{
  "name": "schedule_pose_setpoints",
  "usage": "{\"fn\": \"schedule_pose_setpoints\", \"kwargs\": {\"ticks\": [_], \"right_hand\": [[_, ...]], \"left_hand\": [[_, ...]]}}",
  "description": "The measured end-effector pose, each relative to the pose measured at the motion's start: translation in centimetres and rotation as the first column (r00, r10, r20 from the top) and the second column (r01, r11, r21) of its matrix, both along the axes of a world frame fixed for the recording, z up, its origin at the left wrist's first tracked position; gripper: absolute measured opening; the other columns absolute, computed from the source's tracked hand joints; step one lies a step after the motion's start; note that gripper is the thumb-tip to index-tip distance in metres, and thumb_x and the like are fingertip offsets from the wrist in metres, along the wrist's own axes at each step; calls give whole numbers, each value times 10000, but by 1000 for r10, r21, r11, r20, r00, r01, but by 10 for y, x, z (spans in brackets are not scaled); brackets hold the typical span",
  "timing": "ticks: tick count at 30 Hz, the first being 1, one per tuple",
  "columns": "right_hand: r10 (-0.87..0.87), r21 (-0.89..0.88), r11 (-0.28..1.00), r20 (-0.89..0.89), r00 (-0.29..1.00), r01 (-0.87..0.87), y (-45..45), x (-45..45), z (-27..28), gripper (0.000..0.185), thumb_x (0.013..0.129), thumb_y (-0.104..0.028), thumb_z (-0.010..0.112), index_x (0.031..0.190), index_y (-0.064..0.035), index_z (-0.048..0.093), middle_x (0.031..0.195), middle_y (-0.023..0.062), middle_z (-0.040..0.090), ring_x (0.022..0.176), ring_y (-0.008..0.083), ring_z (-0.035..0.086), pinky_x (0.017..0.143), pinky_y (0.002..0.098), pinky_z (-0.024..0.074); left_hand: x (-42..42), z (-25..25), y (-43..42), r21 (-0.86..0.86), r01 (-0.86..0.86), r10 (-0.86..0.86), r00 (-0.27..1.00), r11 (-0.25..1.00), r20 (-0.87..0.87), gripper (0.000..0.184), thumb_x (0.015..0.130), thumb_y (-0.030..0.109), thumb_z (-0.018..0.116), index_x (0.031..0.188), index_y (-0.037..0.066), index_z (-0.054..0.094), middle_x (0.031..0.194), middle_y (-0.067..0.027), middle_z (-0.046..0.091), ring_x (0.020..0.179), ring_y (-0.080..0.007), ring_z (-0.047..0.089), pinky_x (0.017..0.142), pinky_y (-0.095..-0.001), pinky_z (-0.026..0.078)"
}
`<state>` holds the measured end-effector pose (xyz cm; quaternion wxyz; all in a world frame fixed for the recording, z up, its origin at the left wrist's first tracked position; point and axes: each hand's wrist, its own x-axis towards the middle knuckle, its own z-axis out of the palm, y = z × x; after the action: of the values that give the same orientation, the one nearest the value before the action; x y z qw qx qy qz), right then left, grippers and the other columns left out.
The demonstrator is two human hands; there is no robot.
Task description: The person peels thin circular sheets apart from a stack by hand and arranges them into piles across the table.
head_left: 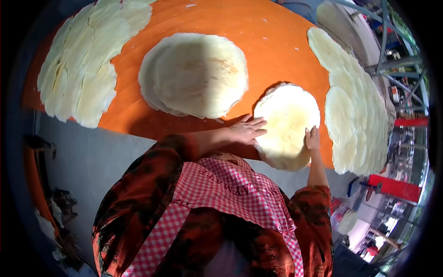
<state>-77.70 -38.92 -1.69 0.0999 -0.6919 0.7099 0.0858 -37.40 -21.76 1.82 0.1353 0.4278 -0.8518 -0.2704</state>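
Flatbread [288, 122], underside hidden, top glare-bleached, apron lettering [243, 189] partly unreadable

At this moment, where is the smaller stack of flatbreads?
In the head view, the smaller stack is right of centre at the near edge of the orange tabletop, between the left hand and right hand; the larger stack lies to its left.

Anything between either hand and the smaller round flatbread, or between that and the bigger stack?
Nothing blocks the hands: the left hand and right hand touch the sides of the smaller round flatbread. Toward the bigger stack, only orange tabletop shows, with the left hand at the gap's near end.
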Motion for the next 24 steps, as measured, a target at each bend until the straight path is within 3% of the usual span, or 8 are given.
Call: {"fn": "schedule_pose_setpoints", "kwargs": {"ticks": [2, 4, 5, 7, 9, 13, 16, 24], "right_hand": [[-114, -61, 992, -94, 989, 109, 3, 35, 46, 725, 903, -585, 423, 1471, -169, 252, 1547, 120, 201, 1413, 314, 211, 1060, 590, 273], [-48, -373, 926, 34, 998, 58, 19, 80, 76, 592, 904, -437, 536, 1368, -93, 403, 1441, 156, 368, 1313, 324, 360, 1027, 501, 349], [123, -550, 835, 148, 981, -22, 21, 98, 79, 499, 902, -344, 588, 1295, -53, 487, 1357, 173, 482, 1234, 321, 465, 996, 439, 402], [168, -301, 948, 744, 646, 100, 62, 203, 106, 346, 894, -221, 615, 1163, -8, 575, 1112, 165, 627, 1023, 279, 588, 875, 324, 473], [133, -57, 980, 898, 419, -188, 111, 302, 109, 222, 911, -121, 565, 1103, -18, 611, 1032, 77, 622, 814, 162, 593, 724, 256, 482], [934, -559, 350, 270, 234, -751, 178, 434, 92, 376, 776, -108, 695, 1133, -17, 618, 1157, 116, 615, 1061, 271, 579, 910, 402, 475], [940, -546, 328, 109, 323, -771, 182, 458, 68, 399, 733, -113, 701, 1113, -15, 632, 1170, 126, 614, 1076, 290, 578, 924, 413, 473], [725, -454, 650, 611, 318, -610, 159, 463, 93, 160, 763, 12, 635, 915, 0, 686, 936, 152, 686, 865, 315, 657, 765, 358, 540]], "left_hand": [[33, -2, 24, -93, -147, 116, 953, 985, -279, 406, 863, 292, 629, 1215, 102, 560, 1462, -153, 350, 1373, -301, 315, 1107, -489, 281], [84, -15, 55, -297, -711, 328, 599, 638, -731, 350, 828, 187, 654, 1144, 57, 579, 1220, -139, 554, 1129, -343, 521, 977, -458, 401], [120, -24, 72, -548, -763, 564, 634, 343, -529, 287, 839, 133, 636, 1103, 38, 576, 1107, -139, 566, 986, -286, 563, 866, -437, 446], [185, 9, 97, 229, -965, 889, 9, 127, -458, 250, 862, 119, 590, 1078, 11, 525, 1035, -133, 569, 903, -246, 592, 800, -356, 484], [237, -10, 105, 311, -949, 870, -200, -57, -451, 272, 861, 131, 587, 1093, 12, 510, 970, -123, 581, 836, -249, 596, 759, -368, 490], [274, -17, 100, 742, -670, 884, -363, -27, -295, 313, 845, 155, 615, 1095, 2, 506, 944, -116, 567, 783, -212, 569, 713, -341, 485], [276, 15, 103, 812, -584, 905, -331, 26, -267, 331, 855, 195, 614, 1110, 11, 512, 937, -83, 561, 749, -166, 544, 689, -297, 468], [294, 6, 131, 928, -286, 830, -435, 240, -349, 434, 858, 307, 644, 1140, 4, 514, 1026, -91, 558, 916, -198, 560, 808, -313, 473]]}}
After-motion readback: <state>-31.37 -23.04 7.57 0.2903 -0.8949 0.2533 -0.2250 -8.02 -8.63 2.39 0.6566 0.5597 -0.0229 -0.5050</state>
